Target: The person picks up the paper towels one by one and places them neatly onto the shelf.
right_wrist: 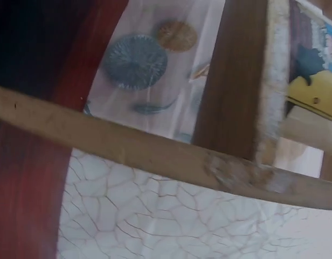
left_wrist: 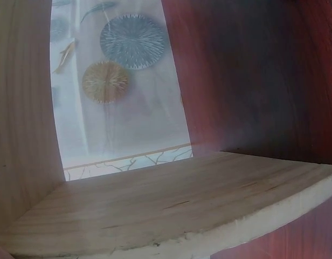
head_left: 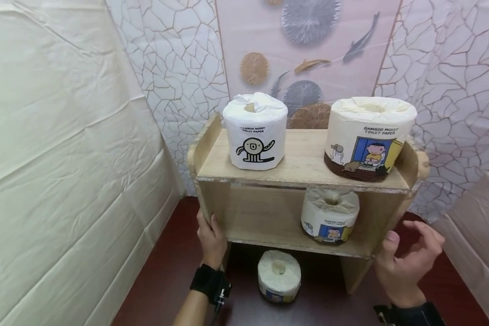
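Observation:
A small wooden shelf unit [head_left: 265,217] stands in the middle of the head view, its board [left_wrist: 171,205] and side edge showing close up in the wrist views. My left hand [head_left: 212,240] grips the front edge of its left side panel, thumb on the inner face. Beside the right side panel, my right hand [head_left: 411,260] has its thumb and bent fingers apart, with nothing between them. On the top board sit a white toilet paper roll [head_left: 256,136] at left and a larger cream toilet paper roll [head_left: 360,136] at right. Another roll [head_left: 330,215] rests on the middle board.
Below the shelf, a further toilet paper roll [head_left: 279,278] sits on the dark red table [head_left: 159,276]. A patterned cloth [head_left: 179,59] hangs behind, and cream fabric walls [head_left: 65,158] rise at the sides. Black camera bands [head_left: 209,283] circle both wrists.

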### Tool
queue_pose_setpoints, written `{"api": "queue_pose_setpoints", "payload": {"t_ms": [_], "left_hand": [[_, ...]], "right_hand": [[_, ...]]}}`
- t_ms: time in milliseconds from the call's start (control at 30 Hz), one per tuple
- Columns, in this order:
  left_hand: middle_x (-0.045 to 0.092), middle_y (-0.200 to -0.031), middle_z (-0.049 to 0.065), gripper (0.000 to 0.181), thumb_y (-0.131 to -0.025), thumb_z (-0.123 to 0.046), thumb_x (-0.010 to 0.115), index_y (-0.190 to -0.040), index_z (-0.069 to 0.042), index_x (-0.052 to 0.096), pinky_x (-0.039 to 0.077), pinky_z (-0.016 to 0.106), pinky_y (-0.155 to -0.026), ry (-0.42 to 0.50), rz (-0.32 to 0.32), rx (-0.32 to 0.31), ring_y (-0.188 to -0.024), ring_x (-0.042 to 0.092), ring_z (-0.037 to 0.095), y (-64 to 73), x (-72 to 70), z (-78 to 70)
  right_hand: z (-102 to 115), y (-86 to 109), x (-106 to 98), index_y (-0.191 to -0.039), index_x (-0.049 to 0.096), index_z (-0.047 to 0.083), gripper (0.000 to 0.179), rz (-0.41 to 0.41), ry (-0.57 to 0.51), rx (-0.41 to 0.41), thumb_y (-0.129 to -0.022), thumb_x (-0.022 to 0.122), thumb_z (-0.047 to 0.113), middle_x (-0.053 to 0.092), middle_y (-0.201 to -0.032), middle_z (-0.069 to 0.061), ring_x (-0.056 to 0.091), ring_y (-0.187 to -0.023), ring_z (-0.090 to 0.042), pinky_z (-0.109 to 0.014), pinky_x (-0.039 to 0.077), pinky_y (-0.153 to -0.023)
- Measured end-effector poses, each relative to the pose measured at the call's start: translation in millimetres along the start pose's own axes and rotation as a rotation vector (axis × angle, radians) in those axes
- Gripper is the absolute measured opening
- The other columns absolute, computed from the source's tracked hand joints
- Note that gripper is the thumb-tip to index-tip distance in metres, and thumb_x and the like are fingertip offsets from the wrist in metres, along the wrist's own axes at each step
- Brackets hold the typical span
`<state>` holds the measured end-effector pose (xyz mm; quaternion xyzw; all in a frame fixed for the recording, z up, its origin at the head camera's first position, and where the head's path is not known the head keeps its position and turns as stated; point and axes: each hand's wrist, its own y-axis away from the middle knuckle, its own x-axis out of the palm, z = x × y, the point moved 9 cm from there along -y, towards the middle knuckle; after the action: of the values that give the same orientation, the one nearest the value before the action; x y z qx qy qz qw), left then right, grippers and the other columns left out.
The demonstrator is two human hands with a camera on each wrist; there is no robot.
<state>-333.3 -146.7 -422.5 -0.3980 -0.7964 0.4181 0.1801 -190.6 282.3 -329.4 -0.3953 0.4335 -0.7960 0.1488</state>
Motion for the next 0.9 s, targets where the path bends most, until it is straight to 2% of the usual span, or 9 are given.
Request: {"api": "queue_pose_setpoints", "payload": {"t_ms": [67,233,333,400,500,600,633,700,900], "left_hand": [[0.065,-0.126,0.031,0.047,-0.108,0.003,0.052,-0.153,-0.004,0.043,0.057,0.059,-0.073,-0.001,-0.002,-0.012,-0.103,0.07,0.042,1.8,-0.6,1.2],[0.066,-0.123,0.031,0.046,-0.108,0.003,0.051,-0.153,-0.005,0.043,0.058,0.058,-0.071,-0.001,0.003,-0.01,-0.1,0.071,0.042,2.1,1.4,1.4],[0.067,-0.123,0.03,0.047,-0.107,0.005,0.052,-0.153,-0.004,0.044,0.058,0.058,-0.071,0.008,0.0,0.01,-0.1,0.071,0.04,-1.9,3.1,0.7],[0.066,-0.124,0.03,0.047,-0.107,0.005,0.051,-0.152,-0.004,0.043,0.058,0.058,-0.072,0.013,0.002,0.014,-0.101,0.071,0.04,-5.3,5.0,0.4],[0.066,-0.126,0.031,0.046,-0.108,0.004,0.051,-0.153,-0.003,0.043,0.058,0.059,-0.075,0.016,0.009,0.007,-0.104,0.071,0.041,-7.9,8.1,-1.8],[0.066,-0.124,0.031,0.046,-0.108,0.004,0.051,-0.153,-0.002,0.043,0.058,0.058,-0.074,0.021,0.012,0.003,-0.102,0.071,0.041,-5.3,10.4,-3.9],[0.066,-0.123,0.031,0.046,-0.107,0.005,0.052,-0.152,-0.002,0.043,0.058,0.057,-0.073,0.022,0.01,0.004,-0.1,0.071,0.04,-3.5,10.3,-4.3],[0.067,-0.121,0.029,0.047,-0.106,0.006,0.052,-0.152,-0.001,0.043,0.057,0.055,-0.071,0.021,0.003,0.01,-0.097,0.071,0.038,0.3,8.9,-4.2],[0.068,-0.123,0.029,0.047,-0.104,0.01,0.052,-0.15,0.002,0.044,0.057,0.056,-0.072,0.0,-0.021,0.026,-0.1,0.071,0.039,1.3,-1.9,-1.1]], "right_hand": [[-10,1.9,1,-0.101,0.048,-0.014,0.05,0.022,-0.037,0.069,-0.098,0.072,0.029,0.055,-0.105,-0.011,0.054,-0.102,-0.013,-0.023,0.039,-0.093],[-33,11.4,6,-0.113,0.043,-0.014,0.059,0.123,-0.079,0.173,-0.102,0.07,0.038,0.052,-0.119,-0.005,0.055,-0.102,-0.009,-0.019,0.042,-0.089],[-49,20.0,9,-0.125,0.039,-0.014,0.06,0.215,-0.021,0.206,-0.102,0.067,0.034,0.052,-0.132,-0.004,0.056,-0.113,-0.012,-0.022,0.041,-0.098],[-61,26.6,9,-0.134,0.036,-0.012,0.06,0.281,0.074,0.223,-0.102,0.065,0.03,0.05,-0.14,-0.003,0.053,-0.12,-0.01,-0.022,0.038,-0.102],[-73,32.5,5,-0.146,0.038,-0.003,0.059,0.341,0.255,0.246,-0.101,0.065,0.023,0.056,-0.141,-0.017,0.056,-0.122,-0.019,-0.02,0.035,-0.104],[-77,34.4,-1,-0.154,0.04,0.003,0.06,0.358,0.384,0.272,-0.101,0.065,0.016,0.059,-0.135,-0.034,0.061,-0.117,-0.039,-0.018,0.037,-0.102],[-77,34.9,-3,-0.156,0.039,0.004,0.06,0.358,0.407,0.276,-0.102,0.065,0.015,0.058,-0.134,-0.04,0.06,-0.114,-0.048,-0.018,0.038,-0.102],[-77,37.5,-5,-0.156,0.04,0.002,0.058,0.362,0.429,0.285,-0.103,0.063,0.012,0.058,-0.129,-0.044,0.06,-0.11,-0.057,-0.016,0.038,-0.102],[-80,49.0,1,-0.157,0.036,-0.002,0.056,0.401,0.418,0.305,-0.106,0.059,0.007,0.056,-0.126,-0.048,0.058,-0.107,-0.063,-0.01,0.034,-0.098]]}}
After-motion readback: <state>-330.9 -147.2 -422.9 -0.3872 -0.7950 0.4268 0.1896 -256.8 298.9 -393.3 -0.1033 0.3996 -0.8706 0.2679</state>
